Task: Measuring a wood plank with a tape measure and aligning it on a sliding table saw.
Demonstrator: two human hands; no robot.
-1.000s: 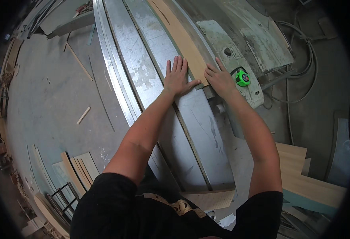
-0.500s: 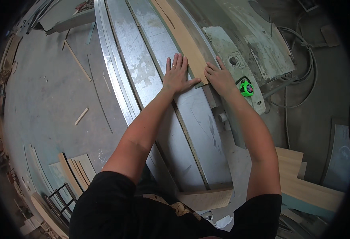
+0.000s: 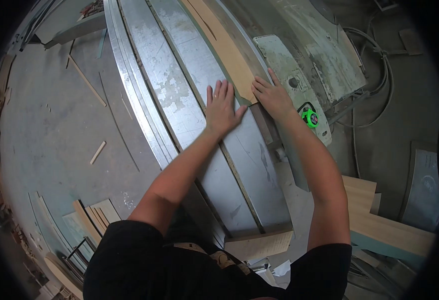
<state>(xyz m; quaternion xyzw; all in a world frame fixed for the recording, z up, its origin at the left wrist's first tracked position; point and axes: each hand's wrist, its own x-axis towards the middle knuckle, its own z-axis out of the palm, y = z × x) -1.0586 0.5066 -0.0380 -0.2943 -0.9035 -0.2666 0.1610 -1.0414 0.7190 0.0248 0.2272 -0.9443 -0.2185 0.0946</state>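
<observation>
On the long metal worktop (image 3: 182, 97) lies a pale wooden board (image 3: 231, 55), likely stiff, fairly light, best held by its long edges near the end, where the left hand (image 3: 221, 111) spreads flat alongside and the right hand (image 3: 275, 98) rests, fingers extended, against its right edge.

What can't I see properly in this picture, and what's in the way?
All in the head view:
- The far end of the wooden board: cut off by the top edge.
- The palm of the left hand: hidden by the back of the hand.
- The palm of the right hand: hidden the same way.
- Small markings on the green tape measure: too small.
</observation>
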